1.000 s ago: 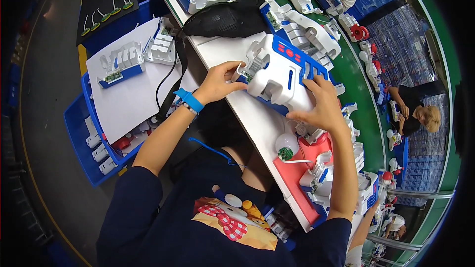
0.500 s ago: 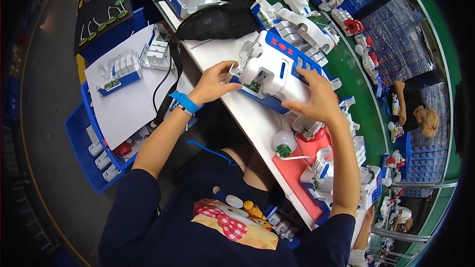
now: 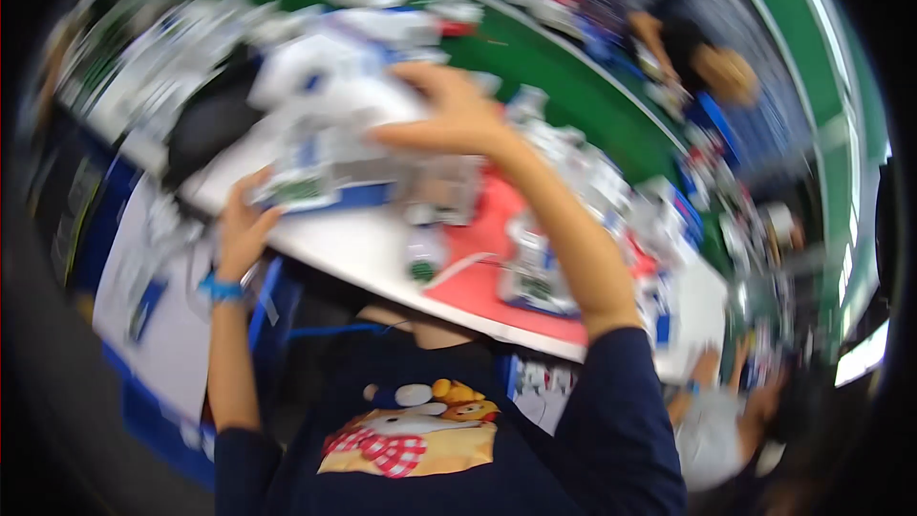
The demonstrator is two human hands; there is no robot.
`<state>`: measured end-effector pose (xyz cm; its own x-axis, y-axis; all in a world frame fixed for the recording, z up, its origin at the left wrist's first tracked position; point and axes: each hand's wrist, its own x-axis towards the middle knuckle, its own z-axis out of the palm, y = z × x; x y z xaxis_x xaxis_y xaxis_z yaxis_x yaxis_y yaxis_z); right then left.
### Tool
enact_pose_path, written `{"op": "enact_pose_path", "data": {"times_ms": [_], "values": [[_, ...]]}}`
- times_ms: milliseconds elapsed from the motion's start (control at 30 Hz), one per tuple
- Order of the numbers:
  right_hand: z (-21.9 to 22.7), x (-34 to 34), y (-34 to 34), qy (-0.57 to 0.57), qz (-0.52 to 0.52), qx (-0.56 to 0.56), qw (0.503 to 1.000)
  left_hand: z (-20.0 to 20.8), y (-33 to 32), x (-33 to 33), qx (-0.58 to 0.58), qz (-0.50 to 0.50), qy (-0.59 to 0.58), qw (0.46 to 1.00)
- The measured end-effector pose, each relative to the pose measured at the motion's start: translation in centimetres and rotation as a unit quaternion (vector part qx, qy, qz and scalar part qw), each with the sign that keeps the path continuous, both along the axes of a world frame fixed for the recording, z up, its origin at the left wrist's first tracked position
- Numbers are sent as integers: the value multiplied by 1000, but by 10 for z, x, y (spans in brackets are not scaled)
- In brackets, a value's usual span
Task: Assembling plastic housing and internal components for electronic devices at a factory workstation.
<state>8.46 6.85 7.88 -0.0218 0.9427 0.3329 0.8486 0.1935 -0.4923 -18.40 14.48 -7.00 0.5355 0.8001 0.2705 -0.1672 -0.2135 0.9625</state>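
Note:
A white-and-blue plastic housing (image 3: 358, 158) lies on the white bench in front of me, smeared by motion. A green circuit board (image 3: 296, 189) shows at its left end. My left hand (image 3: 244, 227), with a blue wristband, grips the housing's left end between thumb and fingers. At the upper right side, my right hand (image 3: 447, 113) curls over the housing, thumb below and fingers above. A white upper part (image 3: 310, 67) rises behind; blur hides whether it is joined to the lower part. To the right, a small white round part with a green board (image 3: 422, 268) rests beside a red mat.
The red mat (image 3: 487, 296) holds another open white housing (image 3: 540, 268). A black bag (image 3: 210, 119) lies left on the bench (image 3: 325, 263). Many white housings line the green conveyor (image 3: 611, 124). Blue bins stand at the lower left. Other people work at far right.
My view has swung right, so the bench appears shifted left and more level, and everything is blurred. Both hands stay at the housing, whose end with the circuit board now faces me more.

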Motion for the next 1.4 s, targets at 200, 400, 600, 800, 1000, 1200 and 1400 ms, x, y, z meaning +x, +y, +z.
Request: {"op": "enact_pose_path", "data": {"times_ms": [200, 400, 600, 800, 1000, 1200, 1400], "values": [[29, -17, -29, 42, 27, 81, 995, 22, 8, 2, 54, -2, 66, 996], [40, -16, -63, 109, 9, 85, 990, 15, 11, 5, 67, -20, 49, 996], [41, -3, -89, 182, 23, 154, 971, 33, 4, 3, 11, -39, 19, 999], [54, 23, -141, 218, -14, 195, 956, 52, 4, -33, 58, 56, 62, 995], [65, 56, -185, 343, -54, 240, 906, 153, -30, -25, 339, 141, 121, 922], [90, 89, -260, 291, -111, 300, 902, 215, -47, 65, 482, 24, 64, 874], [99, 107, -363, 63, -282, 306, 907, 229, -107, 191, 340, -237, -51, 909]]}}
